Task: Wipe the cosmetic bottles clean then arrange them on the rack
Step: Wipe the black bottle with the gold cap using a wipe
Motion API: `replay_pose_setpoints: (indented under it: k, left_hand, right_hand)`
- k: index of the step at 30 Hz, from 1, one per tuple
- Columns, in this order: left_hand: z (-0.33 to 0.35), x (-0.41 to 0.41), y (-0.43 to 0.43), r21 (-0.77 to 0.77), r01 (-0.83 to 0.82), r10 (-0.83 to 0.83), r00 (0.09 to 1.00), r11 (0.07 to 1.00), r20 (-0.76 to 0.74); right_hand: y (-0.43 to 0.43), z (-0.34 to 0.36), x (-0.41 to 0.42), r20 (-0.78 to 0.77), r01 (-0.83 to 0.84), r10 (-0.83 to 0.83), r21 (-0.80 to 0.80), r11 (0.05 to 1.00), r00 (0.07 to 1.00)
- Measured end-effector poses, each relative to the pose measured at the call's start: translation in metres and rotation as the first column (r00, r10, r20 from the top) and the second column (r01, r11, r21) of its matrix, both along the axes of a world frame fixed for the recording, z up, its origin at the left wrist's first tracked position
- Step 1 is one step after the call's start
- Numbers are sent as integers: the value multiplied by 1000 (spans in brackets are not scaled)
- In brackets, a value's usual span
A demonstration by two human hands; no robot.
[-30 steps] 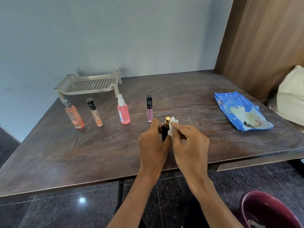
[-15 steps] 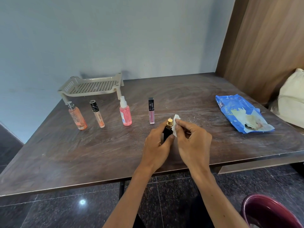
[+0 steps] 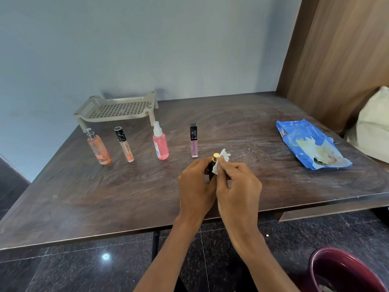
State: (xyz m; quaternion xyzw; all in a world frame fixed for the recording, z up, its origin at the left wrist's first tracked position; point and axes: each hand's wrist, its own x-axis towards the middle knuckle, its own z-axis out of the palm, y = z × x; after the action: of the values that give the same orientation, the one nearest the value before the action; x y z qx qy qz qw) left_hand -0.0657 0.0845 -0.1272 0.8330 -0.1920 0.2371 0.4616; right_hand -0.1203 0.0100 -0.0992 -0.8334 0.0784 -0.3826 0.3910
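Observation:
My left hand [image 3: 195, 186] grips a small black bottle with a gold cap [image 3: 215, 158] upright over the table's front middle. My right hand [image 3: 239, 188] pinches a white wipe [image 3: 221, 162] against the bottle's neck and side. Behind them stand several bottles in a row: an orange perfume bottle [image 3: 97, 148], a beige tube with a black cap [image 3: 125, 145], a pink spray bottle [image 3: 160, 142] and a pink lip gloss [image 3: 193, 141]. The beige perforated rack [image 3: 117, 109] stands bare at the back left against the wall.
A blue wet-wipe pack [image 3: 311, 144] lies open at the right on the dusty brown table [image 3: 84, 197]. A cream bag [image 3: 374, 127] sits beyond the right edge. A maroon bin [image 3: 345, 270] stands on the floor at lower right.
The wipe has slid down from beside the gold cap onto the bottle's neck and side. Both hands stay in about the same spot over the table.

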Motion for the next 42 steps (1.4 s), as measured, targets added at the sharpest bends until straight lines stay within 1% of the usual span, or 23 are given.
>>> replay_pose_setpoints:
  k: [3, 7, 8, 12, 13, 18, 22, 25, 27, 30, 33, 36, 38, 42]
  left_hand:
    - [0, -1, -1, 23, -15, 14, 1000, 1000, 23]
    - [0, 0, -1, 55, -38, 37, 999, 998, 10]
    - [0, 1, -1, 58, -39, 39, 999, 998, 2]
    - [-2, 1, -3, 27, -31, 31, 999, 999, -15]
    - [-3, 1, -4, 15, -35, 35, 999, 999, -13]
    - [-1, -2, -6, -19, -46, 46, 999, 999, 2]
    - [-8, 1, -4, -29, -73, 72, 997, 997, -13]
    - [-8, 2, -5, -25, -62, 61, 998, 998, -18]
    - [-6, 0, -5, -2, -46, 46, 998, 999, -35]
    - [-1, -1, -2, 24, -13, 15, 998, 1000, -67]
    - [3, -1, 1, 44, 49, -44, 994, 998, -102]
    - [5, 0, 4, 35, 81, -73, 979, 996, -193]
    - [7, 2, 6, 3, 83, -80, 967, 997, -242]
    - [14, 11, 4, -38, 71, -79, 959, 997, -273]
  right_hand:
    - [-4, 4, 6, -37, -20, 21, 20, 1000, 999]
    - [-19, 18, 15, -115, -102, 127, 202, 974, 985]
    - [-20, 19, 15, -120, -112, 140, 215, 970, 983]
    - [-10, 13, 2, -61, -72, 77, 70, 995, 995]
    - [-6, 11, -2, -50, -73, 77, 62, 995, 996]
    - [-4, 16, 3, -17, -93, 96, 128, 987, 995]
    - [-1, 14, 2, -35, -130, 133, 79, 988, 990]
    - [-3, 11, 1, -28, -112, 113, 24, 993, 993]
    - [-8, 12, 0, -20, -98, 99, 25, 995, 995]
    - [-20, 15, -2, -26, -50, 53, 100, 994, 998]
    - [-38, 15, -6, -89, -12, 41, 309, 951, 995]
    - [-53, 10, -9, -97, 20, 27, 455, 890, 995]
    - [-59, 7, -12, -87, 25, 23, 512, 859, 996]
    - [-65, 6, -16, -58, 6, 33, 575, 818, 998]
